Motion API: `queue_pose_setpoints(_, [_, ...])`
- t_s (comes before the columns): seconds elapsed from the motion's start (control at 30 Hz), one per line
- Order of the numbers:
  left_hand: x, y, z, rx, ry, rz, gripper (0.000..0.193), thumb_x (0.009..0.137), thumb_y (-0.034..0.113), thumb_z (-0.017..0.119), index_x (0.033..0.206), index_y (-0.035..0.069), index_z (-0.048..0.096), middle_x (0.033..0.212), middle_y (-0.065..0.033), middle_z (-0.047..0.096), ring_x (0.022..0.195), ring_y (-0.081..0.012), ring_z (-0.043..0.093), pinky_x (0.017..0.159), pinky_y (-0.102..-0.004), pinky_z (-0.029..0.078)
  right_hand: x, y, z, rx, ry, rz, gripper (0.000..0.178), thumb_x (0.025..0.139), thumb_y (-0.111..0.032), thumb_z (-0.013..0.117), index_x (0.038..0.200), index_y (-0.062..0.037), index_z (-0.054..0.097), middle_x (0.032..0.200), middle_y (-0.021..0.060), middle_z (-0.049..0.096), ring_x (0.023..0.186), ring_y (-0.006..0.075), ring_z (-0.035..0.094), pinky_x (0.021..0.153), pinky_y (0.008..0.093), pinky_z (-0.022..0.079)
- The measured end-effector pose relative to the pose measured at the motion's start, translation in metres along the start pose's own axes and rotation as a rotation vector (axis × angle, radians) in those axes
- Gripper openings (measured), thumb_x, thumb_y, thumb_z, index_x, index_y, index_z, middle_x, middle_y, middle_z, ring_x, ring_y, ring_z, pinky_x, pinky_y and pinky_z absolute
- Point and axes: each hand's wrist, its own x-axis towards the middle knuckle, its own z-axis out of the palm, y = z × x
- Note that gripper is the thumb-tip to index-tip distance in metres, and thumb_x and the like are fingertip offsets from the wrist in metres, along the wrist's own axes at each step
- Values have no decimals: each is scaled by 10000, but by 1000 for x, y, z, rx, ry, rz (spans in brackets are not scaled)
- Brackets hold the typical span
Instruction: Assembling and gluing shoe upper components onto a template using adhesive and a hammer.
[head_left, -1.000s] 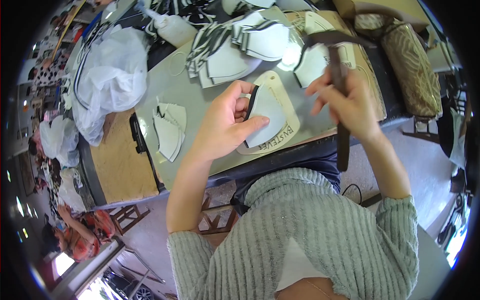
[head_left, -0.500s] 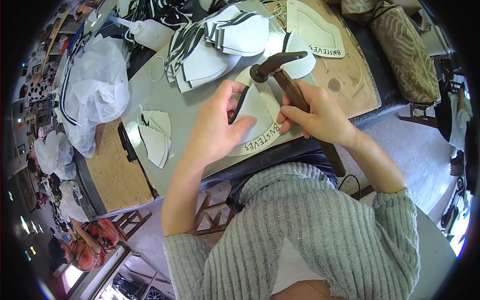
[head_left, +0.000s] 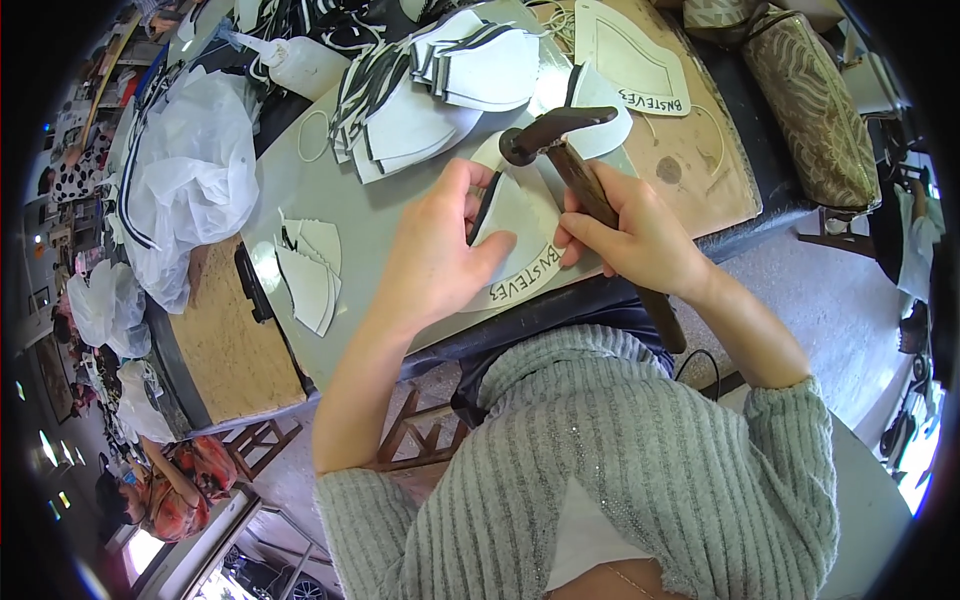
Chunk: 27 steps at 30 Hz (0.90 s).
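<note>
My right hand [head_left: 648,235] is wrapped round the wooden handle of a hammer [head_left: 585,185]. The hammer's dark metal head hangs above the far end of the work, apart from my left hand. With my left hand [head_left: 435,240] I grip a white upper piece [head_left: 520,215] edged in black, thumb on its face and fingers at the dark edge. That piece lies over a curved, pale template [head_left: 528,283] with hand lettering along its near rim. My right fingertips are close to the template's right side; whether they touch it I cannot tell.
Stacks of black-edged white pieces [head_left: 430,115] lie beyond my hands on the grey board [head_left: 375,225]. Smaller cut pieces [head_left: 310,275] lie left. A white bottle [head_left: 300,68], a plastic bag [head_left: 195,170] and another template [head_left: 630,60] are around. A patterned bag [head_left: 810,110] stands right.
My left hand and the white piece's black edge have shifted slightly right, while my left elbow has moved a little outward. The hammer and right hand have barely moved.
</note>
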Motion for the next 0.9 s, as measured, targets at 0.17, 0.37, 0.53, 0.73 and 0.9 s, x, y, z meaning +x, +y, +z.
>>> queue_pose_setpoints(0.17, [-3,-1,4,169,46,36,404,741,76,706,1097,-2,532,804,-171,640,742,-338,638,686,-420,490,0,-1,2,-69,-16,-81,96,944,-80,561,982,-20,496,880,64,675,760,81,673,472,174,437])
queue_pose_setpoints(0.37, [-7,9,7,276,83,107,439,736,95,729,1109,-10,525,788,-213,629,773,-419,637,706,-493,492,7,3,11,-140,-48,-334,97,938,-29,532,1012,18,493,992,116,691,934,142,676,736,265,533])
queue_pose_setpoints(0.53, [-17,-8,-9,40,145,-127,399,794,55,721,1127,-22,517,698,-43,612,600,-87,560,584,-242,451,6,7,15,-248,0,-390,195,882,17,543,1075,32,518,924,126,713,890,247,708,738,332,537])
queue_pose_setpoints(0.73, [-26,-14,-21,-82,57,-89,382,772,34,720,1083,-41,512,689,-68,637,603,-109,598,568,-259,480,6,9,17,-178,21,-334,263,894,21,544,1155,24,508,942,128,709,889,239,709,745,329,548])
queue_pose_setpoints(0.9, [-22,-18,-26,-70,-8,-75,375,770,19,714,1080,-44,514,701,-75,645,599,-108,598,569,-257,482,5,7,19,-204,25,-368,295,902,12,547,1194,19,502,938,126,709,885,238,709,739,328,547])
